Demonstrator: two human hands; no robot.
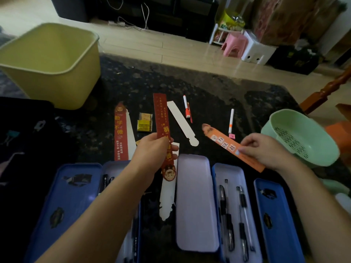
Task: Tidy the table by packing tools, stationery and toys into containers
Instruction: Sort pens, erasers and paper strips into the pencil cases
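Observation:
My left hand [152, 149] grips a long dark red bookmark [161, 114] with a cartoon face at its near end, held above the table. My right hand [266, 149] pinches an orange bookmark [222, 139] with printed characters. Below them lie open blue tin pencil cases: one at the left [66, 202], an empty pale tray [195, 202] in the middle, and one on the right [233, 205] with several black pens in it. More bookmarks lie loose: a red one [119, 133], a white one [180, 122], another white one [167, 198].
A yellow bin [47, 63] stands at the back left, a green colander basket [300, 137] at the right. Two white markers [186, 107] [231, 120] and yellow erasers [144, 123] lie on the dark table. A black bag [24, 145] sits at the left.

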